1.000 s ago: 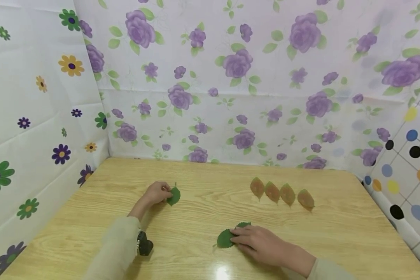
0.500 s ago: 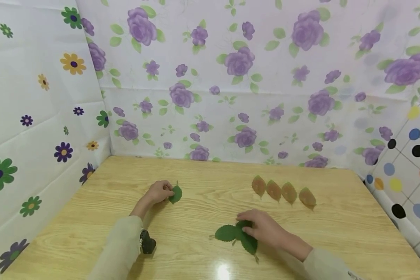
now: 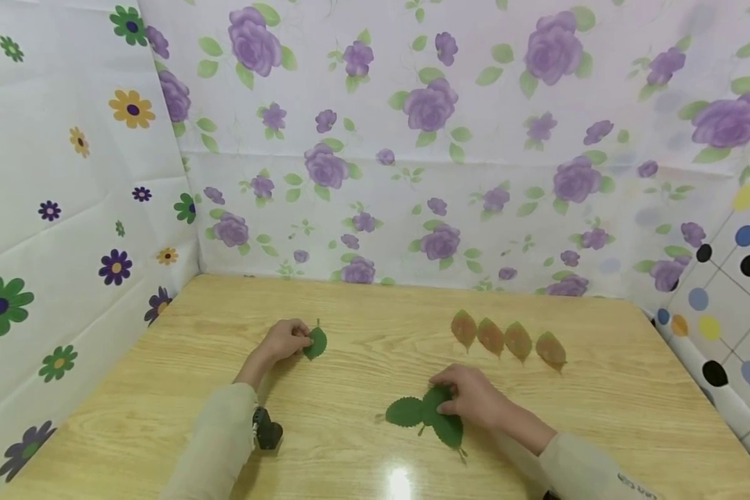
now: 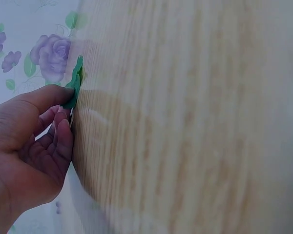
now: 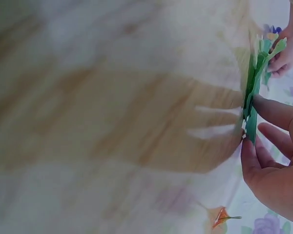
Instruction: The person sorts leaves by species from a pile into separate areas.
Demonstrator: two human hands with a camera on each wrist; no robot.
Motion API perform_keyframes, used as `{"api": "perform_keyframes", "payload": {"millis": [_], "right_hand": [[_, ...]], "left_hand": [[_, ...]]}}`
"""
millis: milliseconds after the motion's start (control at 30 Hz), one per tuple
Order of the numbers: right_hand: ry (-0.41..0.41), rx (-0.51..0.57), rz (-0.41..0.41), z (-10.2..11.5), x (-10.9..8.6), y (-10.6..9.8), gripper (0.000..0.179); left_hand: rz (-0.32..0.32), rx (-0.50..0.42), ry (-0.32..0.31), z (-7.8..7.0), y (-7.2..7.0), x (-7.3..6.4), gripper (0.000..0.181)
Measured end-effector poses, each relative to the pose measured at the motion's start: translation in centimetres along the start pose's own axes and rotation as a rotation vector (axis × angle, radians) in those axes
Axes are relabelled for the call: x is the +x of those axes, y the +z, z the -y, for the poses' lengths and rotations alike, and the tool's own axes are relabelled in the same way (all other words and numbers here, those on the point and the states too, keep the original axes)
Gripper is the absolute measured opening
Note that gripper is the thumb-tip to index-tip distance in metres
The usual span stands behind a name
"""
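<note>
In the head view my left hand (image 3: 284,339) pinches the edge of a green serrated leaf (image 3: 317,344), whose stem points away. The left wrist view shows the thumb on this leaf (image 4: 77,83), close against the table. My right hand (image 3: 478,399) grips a green leaf (image 3: 432,404) between thumb and fingers. One more green leaf (image 3: 403,412) lies to its left and another green leaf (image 3: 450,430) at its lower right, both meeting or overlapping it. Seen edge-on in the right wrist view, the green leaves (image 5: 252,87) form a thin stack by the thumb.
Several reddish-brown leaves (image 3: 490,336) with green edges lie in a row at the back right of the wooden table (image 3: 350,462). Flowered cloth (image 3: 375,139) hangs behind the table, with patterned cloth at both sides.
My right hand has shifted off the green leaves toward the back, uncovering three of them; the lower-right one now shows. My left hand stays at its leaf. The head view has tilted slightly.
</note>
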State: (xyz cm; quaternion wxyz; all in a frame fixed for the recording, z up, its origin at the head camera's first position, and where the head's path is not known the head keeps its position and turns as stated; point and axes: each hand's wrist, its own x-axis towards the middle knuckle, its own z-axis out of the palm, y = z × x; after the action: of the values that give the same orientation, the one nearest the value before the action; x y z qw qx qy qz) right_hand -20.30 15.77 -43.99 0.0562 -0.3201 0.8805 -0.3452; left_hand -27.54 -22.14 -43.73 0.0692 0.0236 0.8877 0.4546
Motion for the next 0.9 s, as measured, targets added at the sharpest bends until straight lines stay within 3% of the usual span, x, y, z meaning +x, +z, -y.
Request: {"api": "perform_keyframes", "payload": {"millis": [267,567,900], "right_hand": [[0.112,0.064,-0.057,-0.3,-0.1,-0.2,0.04],[0.291,0.445,-0.088,-0.3,0.0,-1.2,0.03],[0.347,0.606,-0.159,-0.7,1.7,-1.8,0.028]], "left_hand": [[0.007,0.01,0.014,-0.3,-0.1,-0.2,0.015],[-0.012,0.014,0.023,0.2,-0.1,0.0,0.015],[-0.022,0.003,0.021,0.5,0.0,0.1,0.015]]}}
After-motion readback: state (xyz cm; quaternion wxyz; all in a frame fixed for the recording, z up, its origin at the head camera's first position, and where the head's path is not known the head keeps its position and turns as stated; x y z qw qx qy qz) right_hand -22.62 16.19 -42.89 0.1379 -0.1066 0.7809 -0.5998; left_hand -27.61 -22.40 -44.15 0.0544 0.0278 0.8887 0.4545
